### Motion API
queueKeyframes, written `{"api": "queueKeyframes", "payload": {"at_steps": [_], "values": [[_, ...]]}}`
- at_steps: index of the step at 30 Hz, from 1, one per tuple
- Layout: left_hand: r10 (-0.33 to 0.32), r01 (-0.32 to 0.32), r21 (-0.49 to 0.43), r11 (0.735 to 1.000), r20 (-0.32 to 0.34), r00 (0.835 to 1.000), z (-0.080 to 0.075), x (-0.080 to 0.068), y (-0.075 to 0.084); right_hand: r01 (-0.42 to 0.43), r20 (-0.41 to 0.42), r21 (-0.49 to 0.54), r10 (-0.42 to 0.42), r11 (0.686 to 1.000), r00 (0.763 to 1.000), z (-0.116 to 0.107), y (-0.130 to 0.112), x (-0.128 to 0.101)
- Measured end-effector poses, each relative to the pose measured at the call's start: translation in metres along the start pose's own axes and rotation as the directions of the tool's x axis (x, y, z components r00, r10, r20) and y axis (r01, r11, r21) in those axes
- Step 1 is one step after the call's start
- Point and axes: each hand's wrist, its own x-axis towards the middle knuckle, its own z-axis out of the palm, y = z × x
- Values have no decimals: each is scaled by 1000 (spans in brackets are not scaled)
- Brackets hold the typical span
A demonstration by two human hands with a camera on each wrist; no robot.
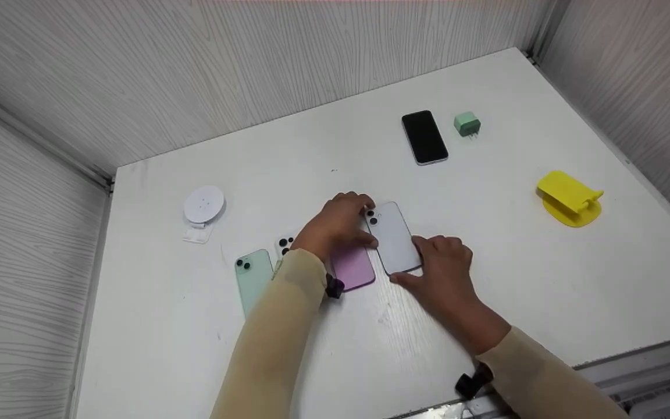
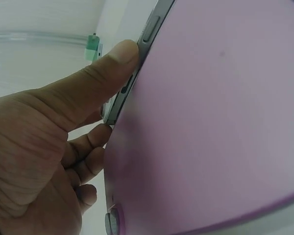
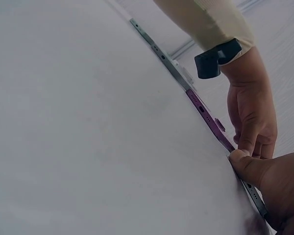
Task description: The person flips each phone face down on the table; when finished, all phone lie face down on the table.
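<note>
Clamping 1 grey phone (image 1: 394, 237), both grips (image 1: 338, 224) (image 1: 442, 262) sit among 5 phones.

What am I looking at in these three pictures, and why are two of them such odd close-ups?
A person works with bare hands at a white table. The wide picture comes from a head camera; the close-ups come from cameras on each wrist. The left hand and right hand both grip the edges of a pale lilac phone lying face down beside a purple phone. Also there: a mint phone, a black phone, a green plug, a yellow stand and a white round pad.
</note>
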Motion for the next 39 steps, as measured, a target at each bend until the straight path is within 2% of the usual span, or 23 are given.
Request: {"api": "queueKeyframes", "payload": {"at_steps": [7,13,18,21,23,29,34,39], "values": [[-11,11,46,999,-5,1000,1,-3,5,8,-8,0,-8,1000,1000,0,1,0],[-45,45,82,996,-9,999,4,-7,6,6,12,0,-6,1000,1000,2,-2,2],[-28,34,161,986,-39,999,6,-7,10,-2,51,-4,2,1000,999,-7,-3,11],[-26,34,184,982,-48,999,6,-7,15,-20,63,2,20,1000,998,-26,1,31],[-39,46,166,985,-45,998,6,-9,17,-45,47,4,45,999,998,-41,4,51],[-68,73,114,991,-41,997,4,-14,18,-128,-66,0,128,992,990,-68,17,124],[-72,76,119,990,-34,997,4,-14,19,-212,-90,-47,207,976,974,-66,30,168],[-85,88,115,989,-30,996,4,-14,22,-240,-105,-106,230,965,968,-52,33,189]]}}
